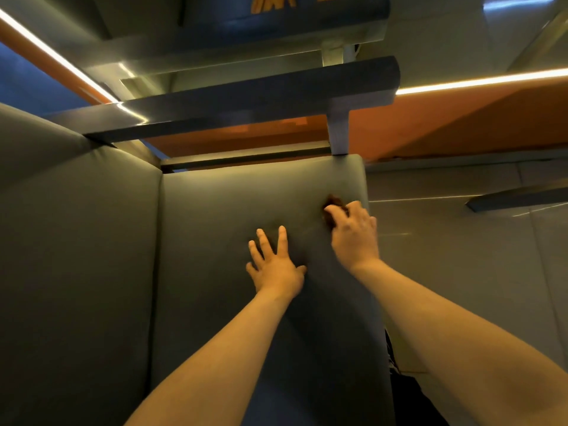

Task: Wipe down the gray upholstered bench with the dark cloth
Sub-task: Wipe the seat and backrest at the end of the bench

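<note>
Left hand (276, 269): flat on the bench (215, 210) seat, palm down, fingers (282, 238) straight and spread apart, thumb out toward the right hand.
Right hand (353, 232): fingers (339, 214) curled down over the cloth (333, 206), holding it against the seat; knuckles up.
Cloth: dark and bunched, mostly hidden under the right fingers, with only a small wad showing beyond the fingertips.
Cloth place: on the seat, near its right edge, ahead and to the right of the left fingertips.
Hands: near each other but apart, the right one farther forward.
Bench: gray padding dented a little around the left palm; seat runs on past both sets of fingertips to its far end.
Backrest (76, 226): gray panel upright, well to the left of the left fingers.
Table (246, 99): dark top beyond the fingertips, its leg (338, 130) meeting the seat's far right corner.
Floor (461, 256): pale, to the right of the right hand.
</note>
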`<state>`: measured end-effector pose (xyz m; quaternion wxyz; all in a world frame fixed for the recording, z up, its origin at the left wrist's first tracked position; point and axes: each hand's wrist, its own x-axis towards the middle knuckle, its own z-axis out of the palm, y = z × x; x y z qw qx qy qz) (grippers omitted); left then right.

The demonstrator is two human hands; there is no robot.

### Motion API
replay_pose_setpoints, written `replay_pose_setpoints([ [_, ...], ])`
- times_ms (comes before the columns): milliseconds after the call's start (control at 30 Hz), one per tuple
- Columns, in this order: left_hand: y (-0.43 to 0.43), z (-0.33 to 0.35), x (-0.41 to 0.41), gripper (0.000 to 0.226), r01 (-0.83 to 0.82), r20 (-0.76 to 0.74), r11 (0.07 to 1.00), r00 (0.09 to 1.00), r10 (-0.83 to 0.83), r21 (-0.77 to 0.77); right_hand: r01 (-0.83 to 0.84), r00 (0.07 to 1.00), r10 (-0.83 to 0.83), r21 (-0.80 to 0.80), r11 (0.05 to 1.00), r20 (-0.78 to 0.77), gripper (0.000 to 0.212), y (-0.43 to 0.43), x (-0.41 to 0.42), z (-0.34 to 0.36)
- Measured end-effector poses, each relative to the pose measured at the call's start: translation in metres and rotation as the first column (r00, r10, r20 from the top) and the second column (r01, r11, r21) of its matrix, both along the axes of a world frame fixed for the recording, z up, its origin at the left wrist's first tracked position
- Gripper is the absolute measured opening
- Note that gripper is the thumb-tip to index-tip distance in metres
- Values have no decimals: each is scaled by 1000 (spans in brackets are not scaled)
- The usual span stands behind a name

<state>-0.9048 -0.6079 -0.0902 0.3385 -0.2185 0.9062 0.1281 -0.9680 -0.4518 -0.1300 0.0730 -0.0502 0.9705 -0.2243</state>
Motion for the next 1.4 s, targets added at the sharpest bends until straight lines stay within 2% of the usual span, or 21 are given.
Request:
replay_pose_setpoints([
  [100, 17, 3, 2, 90, 100, -68, 995, 993, -101, -12, 144, 988, -145, 24, 989, 49, 45, 13, 0, 0],
  [200, 16, -2, 7, 86, 33, -137, 997, 990, -23, 71, 227, 968, -220, -53, 972, 118, 43, -3, 5, 6],
  [267, 9, -5, 11, 86, 15, -179, 991, 984, 9, 131, 137, 980, -116, -118, 984, 163, 42, -23, 14, 12],
  [367, 2, -10, 15, 92, 1, -203, 985, 979, 34, 170, -113, 964, 148, -161, 980, 222, 41, -49, 32, 22],
  [467, 7, -8, 16, 94, -38, -189, 981, 979, 74, 188, -233, 929, 262, -138, 963, 262, 46, -46, 38, 26],
  [533, 13, -5, 18, 96, -28, -174, 983, 983, 59, 179, -265, 928, 286, -117, 957, 237, 48, -29, 32, 27],
  [600, 20, -2, 22, 98, 4, -132, 988, 991, 16, 153, -194, 955, 212, -106, 975, 205, 48, -6, 25, 23],
  [667, 28, -2, 29, 99, 14, -81, 991, 997, -3, 137, -19, 981, 38, -103, 995, 188, 48, 17, 24, 18],
  [767, 38, -2, 35, 99, 14, -51, 992, 999, -7, 123, 178, 964, -161, -65, 982, 211, 52, 34, 32, 14],
  [867, 40, -4, 37, 98, 6, -65, 992, 998, 3, 129, 284, 936, -249, -119, 951, 248, 50, 22, 41, 14],
  [933, 39, -5, 37, 97, 9, -85, 990, 996, 3, 143, 222, 942, -158, -198, 955, 296, 48, 7, 51, 14],
  [1033, 38, -5, 42, 91, -4, -128, 989, 992, 23, 145, -2, 937, 114, -323, 946, 329, 41, -14, 79, 19],
  [1133, 34, -4, 45, 93, 3, -148, 989, 989, 19, 151, -134, 935, 212, -273, 953, 283, 42, -9, 81, 20],
  [1200, 29, -2, 45, 102, 19, -147, 989, 989, 2, 145, -114, 965, 156, -197, 974, 212, 42, 6, 68, 15],
  [1300, 22, 1, 47, 110, -4, -161, 992, 987, 25, 130, 104, 983, -77, -158, 982, 168, 42, 32, 42, 8],
  [1400, 17, 4, 50, 111, -67, -182, 985, 979, 96, 160, 297, 941, -270, -117, 948, 205, 47, 39, 30, 8],
])
